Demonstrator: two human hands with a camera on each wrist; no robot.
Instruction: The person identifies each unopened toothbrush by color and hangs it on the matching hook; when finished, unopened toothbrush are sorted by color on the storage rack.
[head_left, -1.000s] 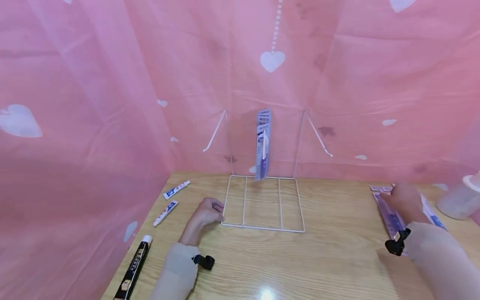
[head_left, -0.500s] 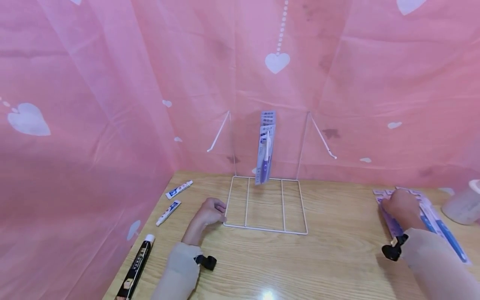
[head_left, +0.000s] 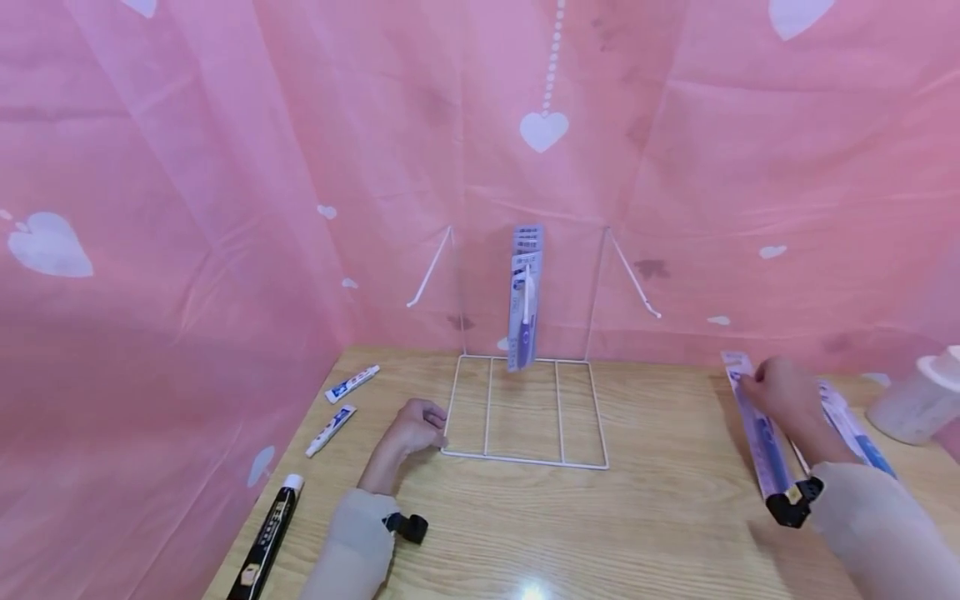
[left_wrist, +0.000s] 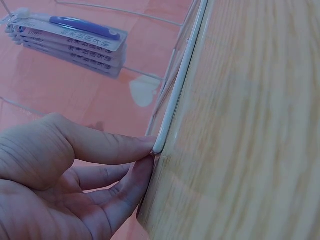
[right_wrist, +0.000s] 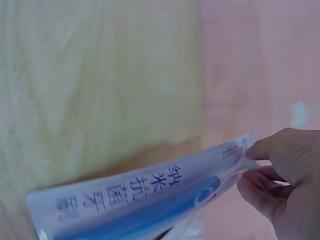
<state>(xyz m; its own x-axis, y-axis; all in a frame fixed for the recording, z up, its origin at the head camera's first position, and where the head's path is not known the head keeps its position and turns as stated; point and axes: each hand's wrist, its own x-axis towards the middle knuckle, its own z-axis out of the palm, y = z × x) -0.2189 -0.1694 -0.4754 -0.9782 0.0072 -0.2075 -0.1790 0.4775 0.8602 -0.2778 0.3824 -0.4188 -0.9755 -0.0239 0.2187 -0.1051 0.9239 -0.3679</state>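
My left hand (head_left: 411,429) pinches the white wire rack (head_left: 525,408)'s front corner; right of it, my right hand (head_left: 780,393) pinches a purple packaged toothbrush (head_left: 757,433).

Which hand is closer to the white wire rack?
The left hand. It pinches the front left corner of the white wire rack. The right hand is far off to the right, holding a toothbrush pack.

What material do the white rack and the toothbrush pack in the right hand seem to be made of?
White wire rack: likely thin metal rod with a smooth white coating; in the left wrist view the left hand pinches a rounded, glossy corner. Purple-and-white toothbrush pack: probably printed card under clear plastic; held by the right hand, it looks flat and glossy in the right wrist view.
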